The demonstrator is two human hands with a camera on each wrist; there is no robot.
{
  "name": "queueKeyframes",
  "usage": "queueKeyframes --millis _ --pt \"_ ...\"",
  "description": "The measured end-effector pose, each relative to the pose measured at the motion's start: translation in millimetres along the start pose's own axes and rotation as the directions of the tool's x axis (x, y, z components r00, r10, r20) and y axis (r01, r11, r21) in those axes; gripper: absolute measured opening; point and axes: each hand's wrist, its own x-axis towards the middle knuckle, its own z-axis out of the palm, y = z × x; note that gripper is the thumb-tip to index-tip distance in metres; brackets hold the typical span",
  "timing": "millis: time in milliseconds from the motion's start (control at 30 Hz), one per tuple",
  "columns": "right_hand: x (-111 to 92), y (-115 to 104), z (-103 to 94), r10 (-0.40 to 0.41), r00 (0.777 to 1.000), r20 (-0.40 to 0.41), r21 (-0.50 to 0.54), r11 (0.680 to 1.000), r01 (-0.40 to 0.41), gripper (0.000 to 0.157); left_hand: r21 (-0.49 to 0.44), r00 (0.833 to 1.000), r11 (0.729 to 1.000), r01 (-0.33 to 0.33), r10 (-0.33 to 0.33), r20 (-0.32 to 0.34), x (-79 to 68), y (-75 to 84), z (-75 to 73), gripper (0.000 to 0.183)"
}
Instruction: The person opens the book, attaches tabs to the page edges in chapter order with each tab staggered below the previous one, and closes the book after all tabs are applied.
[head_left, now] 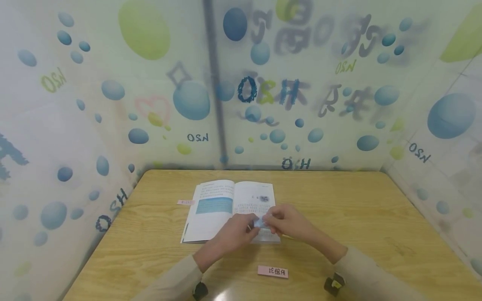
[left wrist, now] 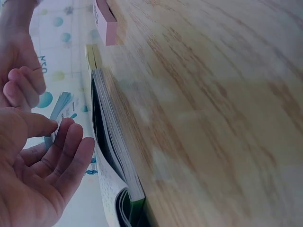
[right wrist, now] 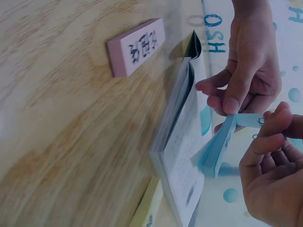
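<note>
- Pale blue paper forms a sticky-note pad (right wrist: 218, 149), a narrow block with loose leaves splayed apart along one edge; it is held in the air over the lower part of an open book's right page.
- The left hand (head_left: 233, 232) pinches one end of this pad between thumb and fingers.
- The right hand (head_left: 291, 223) pinches the end of a single blue sheet (right wrist: 248, 119) with thumb and curled fingers; the sheet stretches across to the pad beside the left thumb and bears black strokes, too small to read.
- The paperback book (head_left: 214, 228) beneath has smooth white pages and a thick block of leaves. Its left page carries a solid blue rectangle, its right page a small smoky grey patch; the printed lines are too fine to make out.
- A pink paper tab (head_left: 185, 202) juts from the left page's outer edge, its marks illegible.
- A yellow pad (right wrist: 147, 203), a slim strip, lies by the book's right edge.
- A pink pad (head_left: 273, 272), a thick oblong block on the near side, shows handwritten black Chinese characters.
- The table (head_left: 376, 225) has tan, streaky wood grain.
- Beige sleeves (head_left: 169, 276) cover both forearms.
- Behind, a pale wall covering (head_left: 241, 125) has blue and green ovals and mirrored "H2O" lettering.
</note>
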Motion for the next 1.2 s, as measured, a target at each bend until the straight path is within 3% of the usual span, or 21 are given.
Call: queueKeyframes --millis 400,667,800,967,1200 --pt "2 -18 0.7 -0.08 0.997 0.019 0.012 0.997 0.08 0.025 -0.022 1.0 1.0 -0.022 0.022 -0.011 -0.2 3.6 -2.0 0.005" --pt "-2 -16 -8.2 -0.065 0.998 0.022 -0.031 0.997 0.066 0.024 -0.032 1.0 0.999 0.021 -0.021 0.007 -3.1 8.2 -8.6 0.007" --pt "-8 -14 -18.6 -0.065 0.998 0.015 0.005 0.998 0.065 0.024 -0.015 0.999 0.999 0.05 -0.05 0.013 -7.4 6.7 -10.5 0.007" --pt "-13 -7 -37.6 0.015 0.998 -0.057 0.049 0.999 -0.012 0.023 -0.046 0.996 0.996 0.082 -0.08 0.044 -16.9 1.4 -13.9 0.022" --pt "-12 22 -53.4 0.13 0.982 -0.138 0.073 0.99 -0.121 0.027 -0.066 0.99 0.992 0.105 -0.098 0.098 -31.0 -9.0 -16.0 0.025"
